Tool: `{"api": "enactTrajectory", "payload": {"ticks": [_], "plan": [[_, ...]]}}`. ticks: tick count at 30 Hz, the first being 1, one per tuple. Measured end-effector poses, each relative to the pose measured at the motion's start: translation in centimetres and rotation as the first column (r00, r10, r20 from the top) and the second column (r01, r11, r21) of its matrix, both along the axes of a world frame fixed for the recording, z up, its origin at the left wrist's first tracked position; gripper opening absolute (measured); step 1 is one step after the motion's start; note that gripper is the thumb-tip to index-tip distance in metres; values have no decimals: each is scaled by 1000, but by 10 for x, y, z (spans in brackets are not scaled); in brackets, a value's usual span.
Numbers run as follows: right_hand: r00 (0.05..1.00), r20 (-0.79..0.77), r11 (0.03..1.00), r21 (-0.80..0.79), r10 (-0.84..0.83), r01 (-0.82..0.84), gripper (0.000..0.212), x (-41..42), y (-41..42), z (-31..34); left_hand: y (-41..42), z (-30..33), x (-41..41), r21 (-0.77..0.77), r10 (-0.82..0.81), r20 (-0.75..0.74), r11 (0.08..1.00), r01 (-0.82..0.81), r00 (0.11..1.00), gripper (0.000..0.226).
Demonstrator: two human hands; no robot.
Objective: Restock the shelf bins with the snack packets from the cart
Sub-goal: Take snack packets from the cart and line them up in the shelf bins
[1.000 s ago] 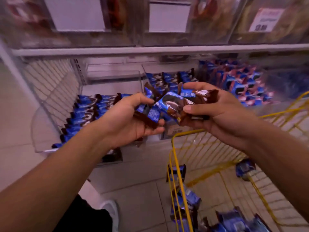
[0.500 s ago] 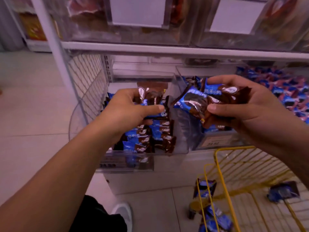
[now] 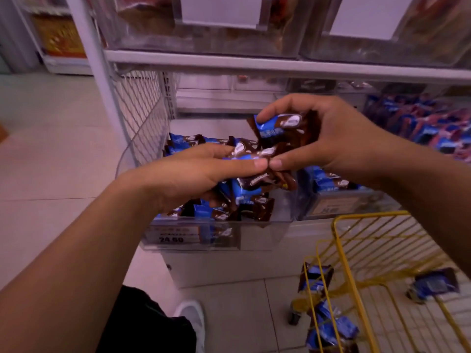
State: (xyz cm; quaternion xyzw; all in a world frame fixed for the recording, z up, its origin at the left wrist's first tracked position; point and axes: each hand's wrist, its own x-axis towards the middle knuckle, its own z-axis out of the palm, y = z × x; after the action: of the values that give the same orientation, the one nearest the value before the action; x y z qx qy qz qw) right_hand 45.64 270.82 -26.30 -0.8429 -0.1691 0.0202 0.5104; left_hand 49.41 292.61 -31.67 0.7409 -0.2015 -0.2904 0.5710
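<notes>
Your left hand (image 3: 201, 171) and right hand (image 3: 328, 138) both grip glossy, crinkled blue-and-brown snack packets (image 3: 277, 128), thumbs apparently touching. Below your hands sits the clear plastic bin (image 3: 262, 235); the yellow wire cart (image 3: 367, 253) stands under your right forearm.

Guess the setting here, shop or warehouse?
Most likely a retail shop aisle: clear shelf bins of snack packets, a price label on the bin front, and a yellow wire cart alongside.
</notes>
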Motion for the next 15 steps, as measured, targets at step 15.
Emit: {"api": "enactTrajectory", "payload": {"ticks": [15], "plan": [[935, -355, 934, 328, -17, 142, 34, 4, -9, -21, 7, -5, 16, 44, 449, 296, 875, -482, 843, 27]]}}
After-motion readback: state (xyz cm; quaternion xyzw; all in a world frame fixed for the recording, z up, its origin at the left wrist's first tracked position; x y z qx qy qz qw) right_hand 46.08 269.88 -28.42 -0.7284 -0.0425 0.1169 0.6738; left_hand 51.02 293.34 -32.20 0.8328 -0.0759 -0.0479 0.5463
